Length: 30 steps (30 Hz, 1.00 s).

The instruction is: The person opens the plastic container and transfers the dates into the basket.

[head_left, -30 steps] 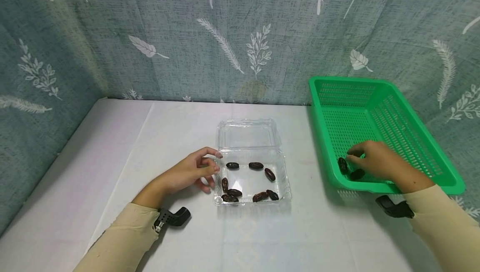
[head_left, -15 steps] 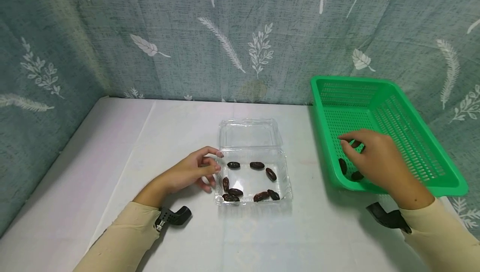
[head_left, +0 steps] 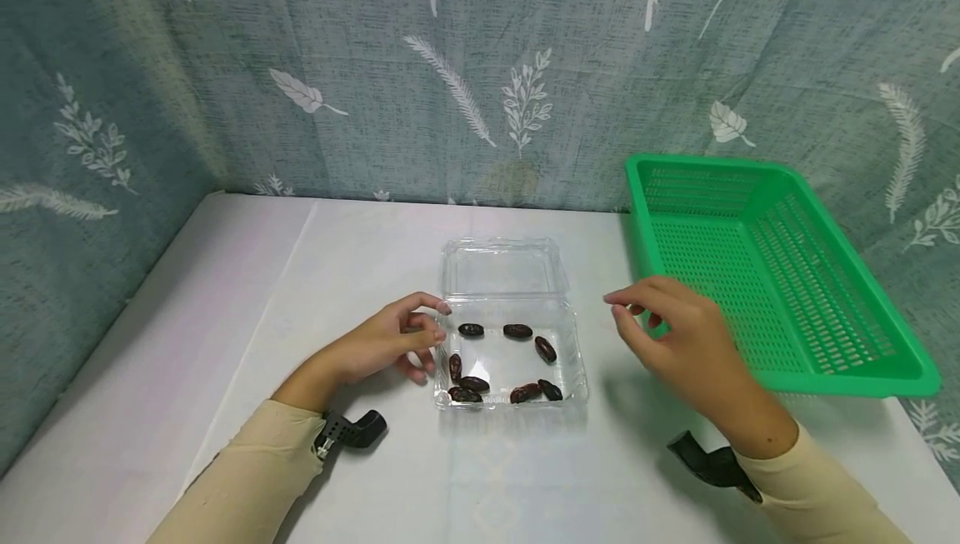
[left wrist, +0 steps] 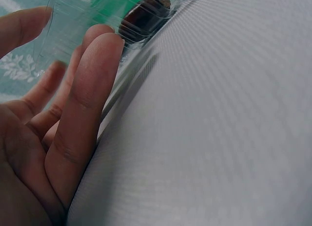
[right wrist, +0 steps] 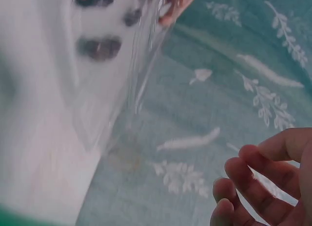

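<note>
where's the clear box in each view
Head: the clear box sits at table centre, lid open, dates inside.
Left wrist: top left, its wall beside the left hand.
Right wrist: top left, blurred, seen from its right side.
Shared landmark: the dark dates, visible in all three.

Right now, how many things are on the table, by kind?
Dates in the clear plastic box: 7
Clear plastic box: 1
Green basket: 1, its inside partly hidden by the right hand
Total: 9
</note>
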Tool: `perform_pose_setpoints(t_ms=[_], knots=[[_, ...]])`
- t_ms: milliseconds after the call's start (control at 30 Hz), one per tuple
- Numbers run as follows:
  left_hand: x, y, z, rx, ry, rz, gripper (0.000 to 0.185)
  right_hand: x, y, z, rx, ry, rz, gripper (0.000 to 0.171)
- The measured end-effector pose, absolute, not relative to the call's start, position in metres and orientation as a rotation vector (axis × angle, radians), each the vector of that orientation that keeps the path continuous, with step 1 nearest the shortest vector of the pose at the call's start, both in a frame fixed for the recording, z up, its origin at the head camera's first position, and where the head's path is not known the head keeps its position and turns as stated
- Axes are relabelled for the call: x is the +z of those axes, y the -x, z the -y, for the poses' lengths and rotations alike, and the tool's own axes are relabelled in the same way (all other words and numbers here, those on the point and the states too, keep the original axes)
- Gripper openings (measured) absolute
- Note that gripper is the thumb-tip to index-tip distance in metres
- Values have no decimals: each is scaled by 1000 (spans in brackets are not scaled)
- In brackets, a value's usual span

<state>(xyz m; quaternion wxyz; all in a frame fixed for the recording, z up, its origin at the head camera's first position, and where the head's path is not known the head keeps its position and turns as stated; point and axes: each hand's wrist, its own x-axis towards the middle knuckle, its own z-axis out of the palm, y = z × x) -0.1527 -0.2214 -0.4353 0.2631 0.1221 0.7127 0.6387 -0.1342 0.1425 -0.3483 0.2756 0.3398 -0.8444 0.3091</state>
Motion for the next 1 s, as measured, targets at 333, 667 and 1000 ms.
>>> perform_pose_setpoints(t_ms=[333,667,1000], knots=[[-436,152,222,1728,-335,-1918,49,-369,137,-103,945,-1045,2276,18],[-436,152,223,1725,-329,-1926,48,-380,135,-61,959,-1124,2612,15],[-435,151,223,1716,-313,-1939,49,-389,137,-37,1003,-1276,2739,18]])
